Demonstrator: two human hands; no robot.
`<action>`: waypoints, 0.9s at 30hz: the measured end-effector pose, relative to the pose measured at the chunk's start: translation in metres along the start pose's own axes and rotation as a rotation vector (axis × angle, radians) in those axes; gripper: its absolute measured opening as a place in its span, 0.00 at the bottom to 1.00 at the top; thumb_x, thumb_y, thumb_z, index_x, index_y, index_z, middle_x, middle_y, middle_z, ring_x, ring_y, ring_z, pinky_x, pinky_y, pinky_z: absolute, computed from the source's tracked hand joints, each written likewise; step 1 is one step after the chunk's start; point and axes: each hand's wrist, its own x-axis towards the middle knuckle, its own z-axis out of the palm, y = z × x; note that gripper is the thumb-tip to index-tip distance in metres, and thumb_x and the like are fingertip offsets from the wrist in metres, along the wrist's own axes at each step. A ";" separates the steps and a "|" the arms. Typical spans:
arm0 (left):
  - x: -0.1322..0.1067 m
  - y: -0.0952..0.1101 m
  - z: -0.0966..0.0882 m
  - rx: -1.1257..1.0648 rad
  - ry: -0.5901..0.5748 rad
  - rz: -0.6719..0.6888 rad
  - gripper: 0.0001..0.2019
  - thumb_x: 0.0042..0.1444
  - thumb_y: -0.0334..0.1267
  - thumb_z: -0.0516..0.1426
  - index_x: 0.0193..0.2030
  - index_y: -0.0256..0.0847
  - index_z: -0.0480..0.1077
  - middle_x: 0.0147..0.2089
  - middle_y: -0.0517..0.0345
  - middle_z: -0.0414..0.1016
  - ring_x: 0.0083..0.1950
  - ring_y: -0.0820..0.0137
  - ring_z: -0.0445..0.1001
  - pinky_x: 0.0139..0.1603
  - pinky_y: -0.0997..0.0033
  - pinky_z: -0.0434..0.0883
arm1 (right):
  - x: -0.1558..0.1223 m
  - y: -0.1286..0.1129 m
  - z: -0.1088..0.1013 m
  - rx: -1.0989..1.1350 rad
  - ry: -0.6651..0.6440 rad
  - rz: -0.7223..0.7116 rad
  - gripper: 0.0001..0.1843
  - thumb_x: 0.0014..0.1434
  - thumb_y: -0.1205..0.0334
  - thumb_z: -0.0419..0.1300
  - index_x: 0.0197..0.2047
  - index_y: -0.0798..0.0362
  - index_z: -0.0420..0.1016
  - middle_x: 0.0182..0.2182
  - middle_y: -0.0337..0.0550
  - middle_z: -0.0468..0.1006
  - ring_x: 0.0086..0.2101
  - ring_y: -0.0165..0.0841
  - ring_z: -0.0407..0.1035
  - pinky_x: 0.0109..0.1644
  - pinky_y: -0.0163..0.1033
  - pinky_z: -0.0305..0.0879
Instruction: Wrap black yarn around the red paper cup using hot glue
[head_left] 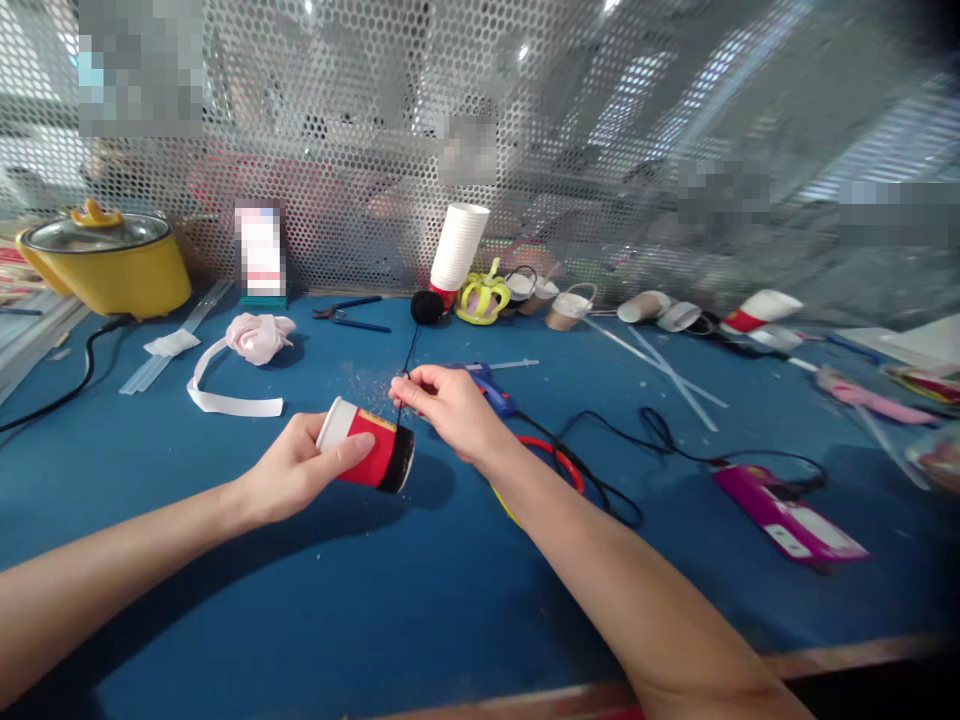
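Observation:
My left hand [296,462] is wrapped round a paper cup [373,455], red with a white rim, tilted on its side above the table. Black yarn covers a band at the cup's base. Between the thumb and fingers of my right hand [442,405], just above that band, a strand of black yarn [412,350] is pinched. The strand runs back to a black yarn ball [427,307] lying at the foot of a stack of white paper cups [459,245].
A blue glue gun [491,388] with a black cord lies beyond my right wrist. Pliers [349,312], a white ribbon roll [259,338] and a yellow electric pot [112,265] stand left. Glue sticks [667,370] and a purple power strip [787,515] lie right. Perforated metal panel [337,150] behind.

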 end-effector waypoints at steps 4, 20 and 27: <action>-0.001 -0.003 -0.001 0.006 -0.012 0.047 0.14 0.49 0.46 0.56 0.27 0.33 0.69 0.24 0.60 0.67 0.25 0.77 0.60 0.27 0.77 0.61 | -0.003 -0.003 0.002 -0.047 -0.002 0.010 0.12 0.53 0.57 0.57 0.24 0.56 0.70 0.22 0.38 0.72 0.23 0.25 0.61 0.28 0.32 0.55; -0.003 -0.007 0.000 0.086 0.001 0.184 0.15 0.52 0.44 0.55 0.23 0.33 0.69 0.20 0.62 0.62 0.23 0.79 0.55 0.22 0.80 0.57 | -0.007 0.007 0.012 -0.071 -0.067 0.087 0.17 0.51 0.50 0.57 0.21 0.54 0.64 0.15 0.30 0.58 0.18 0.24 0.50 0.22 0.31 0.46; 0.002 -0.013 -0.003 0.074 0.081 0.248 0.15 0.52 0.46 0.55 0.29 0.33 0.72 0.25 0.57 0.70 0.25 0.76 0.61 0.27 0.78 0.62 | -0.002 0.003 -0.002 -0.170 -0.036 0.126 0.19 0.56 0.48 0.52 0.23 0.55 0.66 0.19 0.36 0.66 0.22 0.26 0.60 0.25 0.31 0.54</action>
